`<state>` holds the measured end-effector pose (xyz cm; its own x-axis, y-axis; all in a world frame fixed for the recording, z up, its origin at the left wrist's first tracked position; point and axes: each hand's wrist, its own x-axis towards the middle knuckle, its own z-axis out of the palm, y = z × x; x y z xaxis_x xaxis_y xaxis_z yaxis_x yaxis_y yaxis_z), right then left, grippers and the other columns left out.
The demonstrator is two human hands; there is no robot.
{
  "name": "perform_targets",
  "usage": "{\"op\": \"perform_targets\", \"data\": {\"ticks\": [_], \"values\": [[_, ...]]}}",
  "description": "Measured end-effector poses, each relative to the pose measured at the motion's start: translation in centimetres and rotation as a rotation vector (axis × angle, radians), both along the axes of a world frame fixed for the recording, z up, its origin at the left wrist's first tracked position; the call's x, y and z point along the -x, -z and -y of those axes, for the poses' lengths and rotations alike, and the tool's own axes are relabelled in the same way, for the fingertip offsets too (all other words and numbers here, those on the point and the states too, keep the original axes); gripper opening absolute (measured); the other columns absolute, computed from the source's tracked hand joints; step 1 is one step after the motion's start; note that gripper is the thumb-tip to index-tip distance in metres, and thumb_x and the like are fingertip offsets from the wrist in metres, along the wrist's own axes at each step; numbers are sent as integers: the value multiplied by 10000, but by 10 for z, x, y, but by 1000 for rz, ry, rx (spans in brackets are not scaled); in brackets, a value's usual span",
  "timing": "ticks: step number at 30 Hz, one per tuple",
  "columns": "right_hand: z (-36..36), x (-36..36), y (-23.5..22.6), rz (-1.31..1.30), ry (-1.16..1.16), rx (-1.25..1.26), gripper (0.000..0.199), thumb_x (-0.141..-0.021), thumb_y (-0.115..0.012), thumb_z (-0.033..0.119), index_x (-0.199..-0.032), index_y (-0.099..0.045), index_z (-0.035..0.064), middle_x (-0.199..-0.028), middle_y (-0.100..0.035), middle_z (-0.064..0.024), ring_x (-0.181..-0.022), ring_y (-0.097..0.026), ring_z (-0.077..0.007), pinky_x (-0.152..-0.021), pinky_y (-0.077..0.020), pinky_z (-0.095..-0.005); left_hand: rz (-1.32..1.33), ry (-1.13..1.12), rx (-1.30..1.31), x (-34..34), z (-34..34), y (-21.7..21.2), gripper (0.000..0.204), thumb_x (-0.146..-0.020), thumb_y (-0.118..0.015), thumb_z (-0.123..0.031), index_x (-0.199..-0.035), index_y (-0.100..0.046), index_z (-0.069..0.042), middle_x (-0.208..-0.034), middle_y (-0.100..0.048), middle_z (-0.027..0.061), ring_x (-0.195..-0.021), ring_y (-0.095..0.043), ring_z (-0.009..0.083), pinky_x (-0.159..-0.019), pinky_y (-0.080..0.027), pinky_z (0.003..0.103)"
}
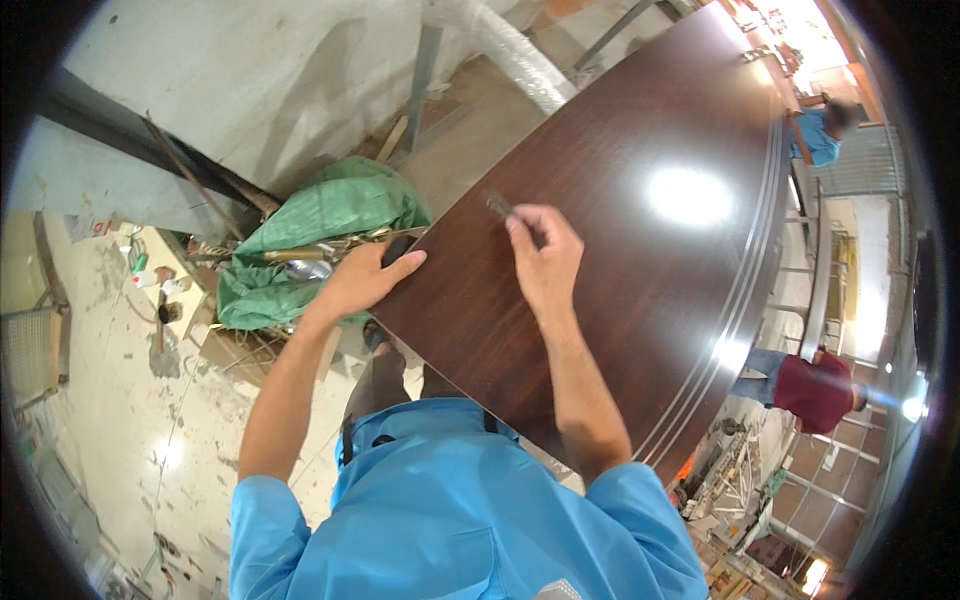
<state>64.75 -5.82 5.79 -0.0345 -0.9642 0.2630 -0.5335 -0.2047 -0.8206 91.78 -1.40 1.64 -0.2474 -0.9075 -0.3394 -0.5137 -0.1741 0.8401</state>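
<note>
A large, glossy dark-brown wood panel (650, 310) with pale parallel lines along its right side lies in front of me. My left hand (362, 280) is closed at its near left corner, around a small black object (397, 250) whose kind I cannot make out. Over the panel, my right hand (546, 255) pinches a short, thin, dark piece (498, 205) between thumb and fingertips. That piece is blurred, and I cannot tell whether it touches the surface.
Left of the panel, a green sack (345, 205) sits among scraps. A low table (165, 275) with small bottles stands further left. A person in a dark red shirt (815, 390) is beyond the right edge; another in blue (818, 138) is at the far right.
</note>
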Motion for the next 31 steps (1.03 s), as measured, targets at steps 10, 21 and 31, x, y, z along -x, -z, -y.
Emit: {"op": "perform_targets", "data": {"ticks": [10,21,31], "values": [[60,-17,13,-612,-130,436,155,-859,-709,25,-1008,-740,52,-935,-644,-97,-876,-629,-309,-766,-544,-422,121,-135,-5,1,-5,3,789,-1054,-446,-628,-851,-677,99,-829,-659,351,-888,-655,533,-825,-490,567],[60,-29,11,-638,-144,482,65,-884,-697,34,-944,-720,25,-885,-670,-133,-841,-634,-344,-770,-522,-442,-49,-109,-143,-20,-26,-11,677,-1027,-537,-589,-960,-675,70,-861,-686,320,-932,-667,505,-845,-501,521],[47,-28,17,-610,-154,442,89,-877,-725,62,-965,-735,59,-870,-644,-146,-825,-626,-364,-752,-530,-449,-22,-147,-140,-17,-44,-16,634,-1008,-576,-592,-1138,-703,15,-949,-736,261,-973,-689,462,-888,-515,519]]}}
